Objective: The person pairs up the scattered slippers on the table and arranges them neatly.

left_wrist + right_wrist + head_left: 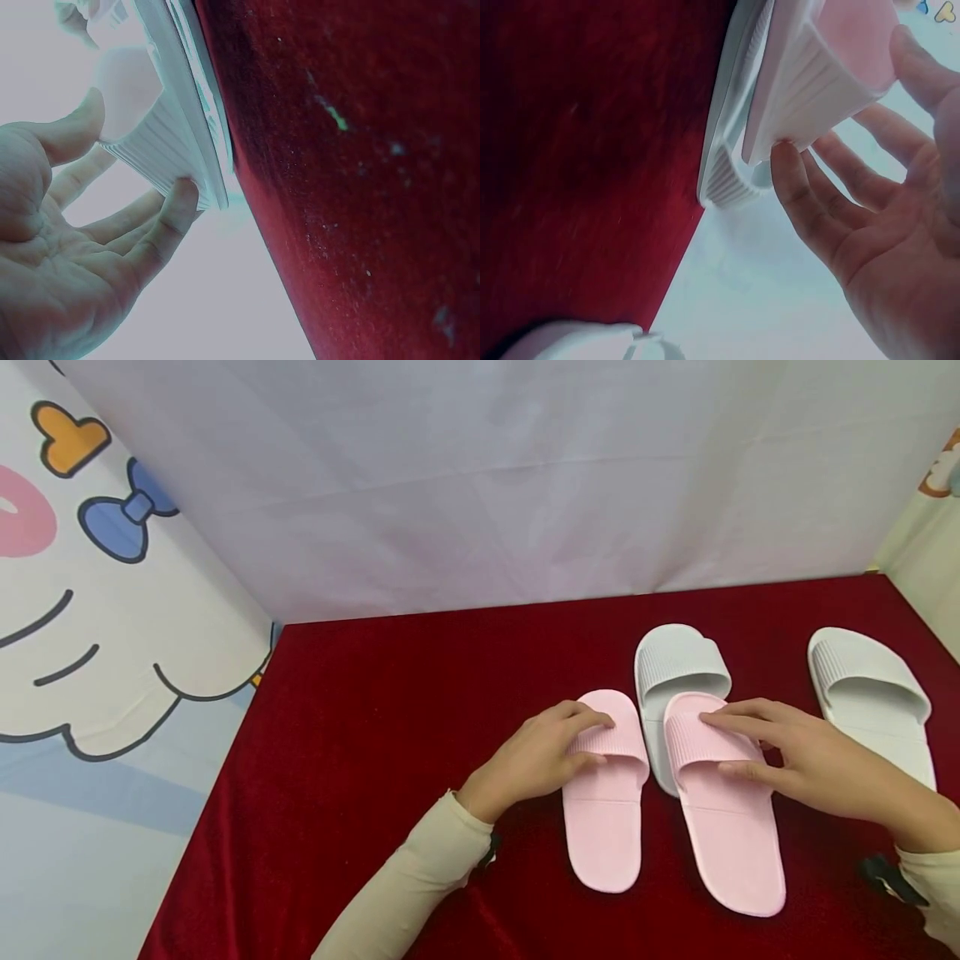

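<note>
Two pink slide slippers lie side by side, toes pointing away from me. My left hand (528,758) grips the left pink slipper (603,843) across its ribbed strap (154,146), thumb at the strap's rear edge and fingers toward the toe. The right pink slipper (735,860) is held the same way by my right hand (813,760). Its front overlaps a white slipper (678,656) behind it; in the right wrist view the pink sole sits higher than the white slipper. Part of that white slipper is hidden.
A second white slipper (870,664) stands on the far right, partly behind my right forearm. Dark red cloth (405,710) covers the table. A pale curtain (510,485) hangs along the back edge, and a cartoon-printed sheet (112,652) is on the left.
</note>
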`<state>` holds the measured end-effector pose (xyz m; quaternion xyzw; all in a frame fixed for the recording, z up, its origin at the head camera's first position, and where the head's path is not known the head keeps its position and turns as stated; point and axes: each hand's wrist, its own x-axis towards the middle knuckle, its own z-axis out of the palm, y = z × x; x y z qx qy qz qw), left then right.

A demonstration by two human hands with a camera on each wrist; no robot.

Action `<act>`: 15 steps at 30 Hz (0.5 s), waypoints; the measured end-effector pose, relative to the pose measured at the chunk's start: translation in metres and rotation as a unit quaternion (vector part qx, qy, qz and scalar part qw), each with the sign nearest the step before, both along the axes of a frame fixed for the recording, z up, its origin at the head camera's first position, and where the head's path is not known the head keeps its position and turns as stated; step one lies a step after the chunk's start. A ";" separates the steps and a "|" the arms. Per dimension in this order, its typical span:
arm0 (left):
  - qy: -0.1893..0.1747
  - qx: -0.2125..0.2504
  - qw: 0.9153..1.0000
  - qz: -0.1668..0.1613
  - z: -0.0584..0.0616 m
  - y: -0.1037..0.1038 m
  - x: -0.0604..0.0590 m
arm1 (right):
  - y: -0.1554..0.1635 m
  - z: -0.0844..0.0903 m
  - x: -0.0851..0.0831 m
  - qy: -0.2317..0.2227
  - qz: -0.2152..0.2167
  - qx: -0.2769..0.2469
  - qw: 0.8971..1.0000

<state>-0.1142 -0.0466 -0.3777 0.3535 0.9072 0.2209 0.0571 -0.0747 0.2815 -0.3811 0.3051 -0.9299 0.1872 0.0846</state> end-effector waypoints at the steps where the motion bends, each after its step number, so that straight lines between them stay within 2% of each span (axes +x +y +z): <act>1: 0.001 0.000 1.000 0.000 0.000 0.000 0.000 | -0.003 0.000 -0.001 -0.002 0.000 -0.002 1.000; 8: 0.007 -0.002 1.000 0.000 0.000 -0.003 0.003 | -0.019 -0.003 -0.005 0.008 0.024 0.001 1.000; 15: 0.012 -0.001 1.000 0.000 0.002 -0.006 0.005 | -0.030 -0.002 -0.008 0.000 0.030 0.002 1.000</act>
